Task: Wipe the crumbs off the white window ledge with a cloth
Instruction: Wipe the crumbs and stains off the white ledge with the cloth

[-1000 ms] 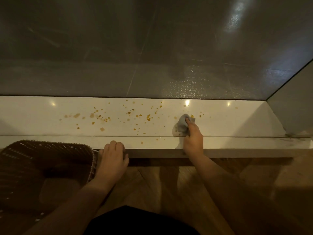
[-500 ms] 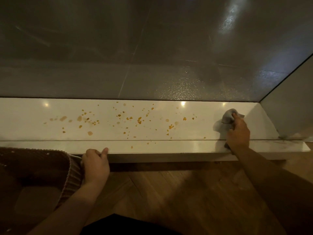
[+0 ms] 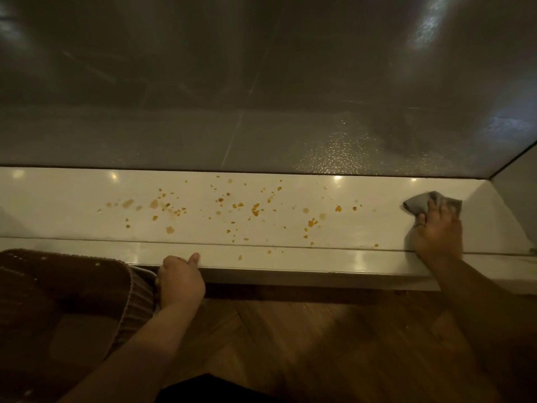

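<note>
cloth (image 3: 420,202) sat bunched under clamped fingers (image 3: 432,209) of the right hand (image 3: 438,237) at the ledge (image 3: 72,205) corner, likely to sweep crumbs (image 3: 255,207) toward the basket (image 3: 139,292); the left hand (image 3: 180,283) hid its grip.

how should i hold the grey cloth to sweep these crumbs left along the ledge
Grip the cloth on its bunched top, coming from above, as the right hand does now. It lies crumpled at the right end of the ledge, its free edge pointing left at the crumbs, so a top grip probably leaves that edge to push them toward the basket the left hand holds.
</note>
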`<state>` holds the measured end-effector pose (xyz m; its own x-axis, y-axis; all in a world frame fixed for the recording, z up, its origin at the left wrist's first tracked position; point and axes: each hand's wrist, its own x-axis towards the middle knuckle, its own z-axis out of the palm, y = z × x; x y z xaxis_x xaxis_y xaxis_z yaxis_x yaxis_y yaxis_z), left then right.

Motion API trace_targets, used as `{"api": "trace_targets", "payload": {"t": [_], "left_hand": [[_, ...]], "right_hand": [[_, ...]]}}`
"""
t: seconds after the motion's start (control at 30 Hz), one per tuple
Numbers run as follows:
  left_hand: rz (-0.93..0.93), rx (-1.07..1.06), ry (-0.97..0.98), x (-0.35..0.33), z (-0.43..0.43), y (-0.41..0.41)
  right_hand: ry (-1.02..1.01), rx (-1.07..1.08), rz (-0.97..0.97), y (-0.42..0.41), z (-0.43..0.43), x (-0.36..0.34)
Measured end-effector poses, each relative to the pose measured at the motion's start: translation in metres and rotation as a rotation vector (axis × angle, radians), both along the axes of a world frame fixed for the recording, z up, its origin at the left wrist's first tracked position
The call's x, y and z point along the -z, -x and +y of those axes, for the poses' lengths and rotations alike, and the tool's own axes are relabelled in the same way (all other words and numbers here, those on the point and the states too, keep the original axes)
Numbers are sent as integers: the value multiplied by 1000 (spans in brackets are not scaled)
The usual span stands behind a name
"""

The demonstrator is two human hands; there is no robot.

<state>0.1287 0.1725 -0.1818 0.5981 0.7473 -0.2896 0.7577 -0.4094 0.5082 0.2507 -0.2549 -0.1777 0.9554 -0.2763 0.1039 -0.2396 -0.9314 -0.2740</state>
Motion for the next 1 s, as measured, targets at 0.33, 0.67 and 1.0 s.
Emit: {"api": "trace_targets", "payload": {"t": [0.33, 0.67, 1.0], "left_hand": [[71, 171, -292, -11, -3, 12], [95, 719, -385, -19, -50, 52], [318, 528, -116, -34, -63, 22]], "right_hand": [[-167, -107, 23, 35, 90, -8], [-560, -11, 7, 61, 165, -23], [-643, 157, -235, 16, 68, -60]]}}
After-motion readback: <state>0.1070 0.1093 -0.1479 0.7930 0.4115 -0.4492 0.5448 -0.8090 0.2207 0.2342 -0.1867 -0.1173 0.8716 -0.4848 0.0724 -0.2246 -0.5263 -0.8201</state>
